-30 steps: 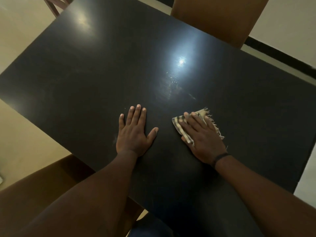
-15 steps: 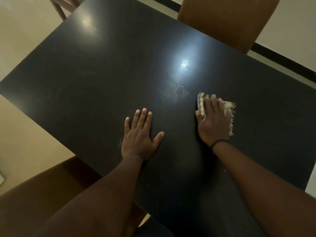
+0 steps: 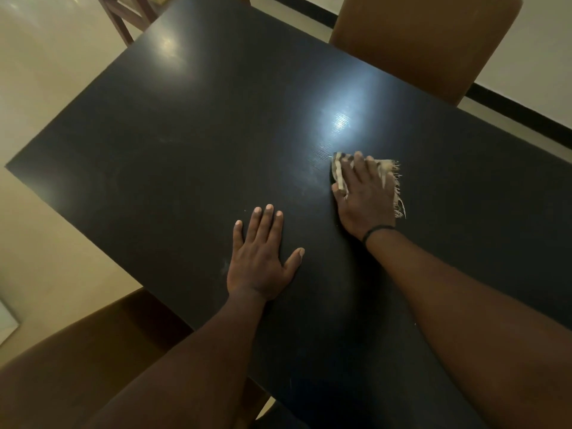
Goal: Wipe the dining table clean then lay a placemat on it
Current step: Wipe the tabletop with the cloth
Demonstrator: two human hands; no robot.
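Under your right hand (image 3: 363,196), flat fingers press a frayed cloth (image 3: 390,178) onto the dark bench (image 3: 185,150); your left hand (image 3: 263,258) rests beside it, open, empty.

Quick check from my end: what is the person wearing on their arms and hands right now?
Both forearms are bare, with no sleeves in view and no gloves. The right hand has a thin dark band around its wrist. The left hand and its wrist show nothing worn: no watch or band, and no rings that I can make out in this dim light.
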